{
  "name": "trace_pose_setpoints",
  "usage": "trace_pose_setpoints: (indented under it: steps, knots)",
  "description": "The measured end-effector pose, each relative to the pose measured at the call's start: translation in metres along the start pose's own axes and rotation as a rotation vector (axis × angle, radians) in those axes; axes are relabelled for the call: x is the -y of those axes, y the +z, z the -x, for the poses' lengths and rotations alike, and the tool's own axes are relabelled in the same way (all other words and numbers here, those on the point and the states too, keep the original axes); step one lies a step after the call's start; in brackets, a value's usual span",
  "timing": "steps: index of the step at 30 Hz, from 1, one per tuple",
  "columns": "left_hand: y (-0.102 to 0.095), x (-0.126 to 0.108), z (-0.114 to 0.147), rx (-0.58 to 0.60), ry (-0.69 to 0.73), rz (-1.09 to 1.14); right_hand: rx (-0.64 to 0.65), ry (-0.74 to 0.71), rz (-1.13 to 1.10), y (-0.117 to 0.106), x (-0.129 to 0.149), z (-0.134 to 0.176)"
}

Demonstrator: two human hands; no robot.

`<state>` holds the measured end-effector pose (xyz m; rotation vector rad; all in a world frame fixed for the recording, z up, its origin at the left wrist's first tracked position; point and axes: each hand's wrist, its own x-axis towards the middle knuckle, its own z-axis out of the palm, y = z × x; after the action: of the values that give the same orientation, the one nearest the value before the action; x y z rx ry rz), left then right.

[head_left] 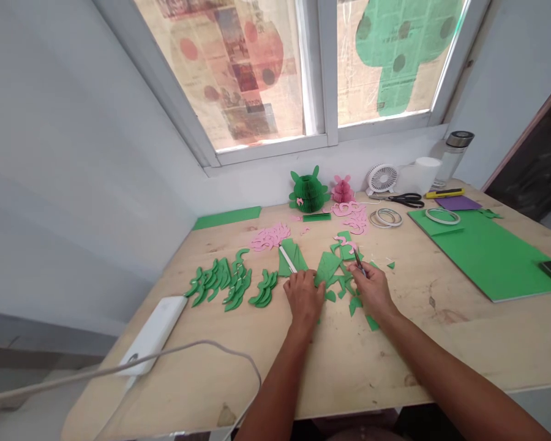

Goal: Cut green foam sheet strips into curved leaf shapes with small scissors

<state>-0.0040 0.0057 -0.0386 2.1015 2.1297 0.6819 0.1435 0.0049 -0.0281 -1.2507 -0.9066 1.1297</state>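
Note:
My left hand (303,297) rests low over the table, thumb and fingers at the corner of a green paper piece (327,267). Just beyond its fingers lie another green sheet (296,252) and a white stick-like strip (287,259) across it. In my right hand (371,289) is a pair of small dark scissors (359,261), tips pointing away from me; the fingers hide their handles. Near the tips lies a curly pink paper cutout (348,244). Green scraps (344,283) are scattered between both hands.
Curved green cutouts (229,285) are heaped on the left, pink cutouts (270,237) behind. Green (309,195) and pink (342,190) paper figures stand by the wall. Tape rolls (388,217), large scissors (406,199), a fan (382,179) and green sheets (491,260) lie right; a power strip (153,334) left.

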Motion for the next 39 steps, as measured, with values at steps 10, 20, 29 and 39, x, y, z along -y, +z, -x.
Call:
trace_pose_setpoints:
  steps: [10,20,29,39]
  knots:
    - [-0.003,-0.003,-0.002,0.079,-0.059,-0.035,-0.001,-0.021,0.034,-0.002,-0.005,-0.002]
    - [-0.011,-0.008,-0.009,0.163,-0.095,-0.049,-0.012,-0.033,0.017,-0.003,-0.006,-0.004]
    - [-0.016,-0.011,-0.023,0.293,-0.067,-0.109,-0.025,-0.032,0.040,-0.004,-0.003,-0.003]
    - [-0.014,-0.014,-0.020,0.254,-0.086,-0.060,-0.041,-0.037,0.033,-0.003,0.005,0.000]
